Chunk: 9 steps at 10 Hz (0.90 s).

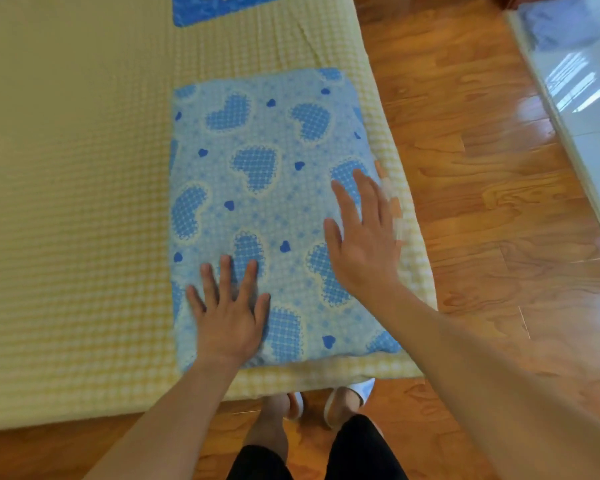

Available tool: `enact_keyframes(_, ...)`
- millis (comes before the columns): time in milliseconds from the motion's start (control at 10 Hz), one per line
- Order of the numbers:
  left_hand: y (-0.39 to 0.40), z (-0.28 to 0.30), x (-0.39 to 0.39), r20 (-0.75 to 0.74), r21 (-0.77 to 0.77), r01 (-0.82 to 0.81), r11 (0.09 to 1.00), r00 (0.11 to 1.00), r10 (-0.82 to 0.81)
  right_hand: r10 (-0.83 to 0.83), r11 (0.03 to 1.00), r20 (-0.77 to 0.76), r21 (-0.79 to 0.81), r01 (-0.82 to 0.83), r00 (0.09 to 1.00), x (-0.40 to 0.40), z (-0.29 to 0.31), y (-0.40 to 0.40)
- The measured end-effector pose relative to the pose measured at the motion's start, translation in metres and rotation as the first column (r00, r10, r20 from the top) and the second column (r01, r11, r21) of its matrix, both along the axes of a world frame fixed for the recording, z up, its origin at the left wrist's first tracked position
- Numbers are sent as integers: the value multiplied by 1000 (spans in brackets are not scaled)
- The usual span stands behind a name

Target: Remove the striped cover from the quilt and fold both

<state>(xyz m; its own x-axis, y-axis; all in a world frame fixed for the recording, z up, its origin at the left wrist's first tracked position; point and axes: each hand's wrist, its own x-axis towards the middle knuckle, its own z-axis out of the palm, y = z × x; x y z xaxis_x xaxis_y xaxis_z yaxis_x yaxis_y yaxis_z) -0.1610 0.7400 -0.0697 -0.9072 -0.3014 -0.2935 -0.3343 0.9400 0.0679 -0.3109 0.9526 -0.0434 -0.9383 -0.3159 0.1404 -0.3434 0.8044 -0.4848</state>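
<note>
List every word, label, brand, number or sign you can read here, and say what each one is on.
None: no readable text shows anywhere in this view.
The folded quilt under the left hand and right hand carries only a blue heart print.
The blue cloth at the top edge shows white shapes, cut off and too blurred to tell whether they are letters.

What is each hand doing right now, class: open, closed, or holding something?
Left hand: open, fingers spread flat, pressing on the folded heart-print bundle.
Right hand: open, fingers straight, over the bundle's right edge; contact cannot be told.
</note>
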Motion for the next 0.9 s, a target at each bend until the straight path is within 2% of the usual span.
enact_keyframes(100, -37, 3, 45, 193, 86, -330, 940, 931, 309, 197, 907, 228, 327, -266, 953, 46, -30, 7)
enact_keyframes(200, -68, 9, 59, 359, 259, -499, 827, 844, 397, -12, 959, 259, 277, -62, 966, 63, -45, 23)
enact_keyframes(300, -72, 1, 44, 371, 350, -530, 772, 835, 406, -146, 948, 308, 316, 43, 940, 81, -57, 31)
enact_keyframes(400, -65, -10, 32, 383, 322, -499, 805, 846, 371, -183, 919, 399, 394, 12, 899, 74, -64, 32)
enact_keyframes(500, -65, -12, 31, 406, 275, -513, 813, 829, 385, -182, 923, 469, 384, -14, 864, 58, -48, 29)
enact_keyframes(600, -59, -2, 56, -38, -12, 49, 999, 998, -49, -176, 915, 383, 404, 7, 907, 95, -31, 28)
enact_keyframes(700, -54, 1, 102, 22, -44, 506, 861, 863, -505, -209, 853, 500, 513, -94, 840, 158, -18, 23)
enact_keyframes(800, -68, 14, 149, 221, -20, 400, 916, 896, -386, -165, 824, 590, 523, -219, 790, 190, 5, 16)
enact_keyframes(900, -96, 47, 169, 356, 56, 228, 972, 905, -233, -136, 837, 624, 488, -248, 770, 209, 45, 1)
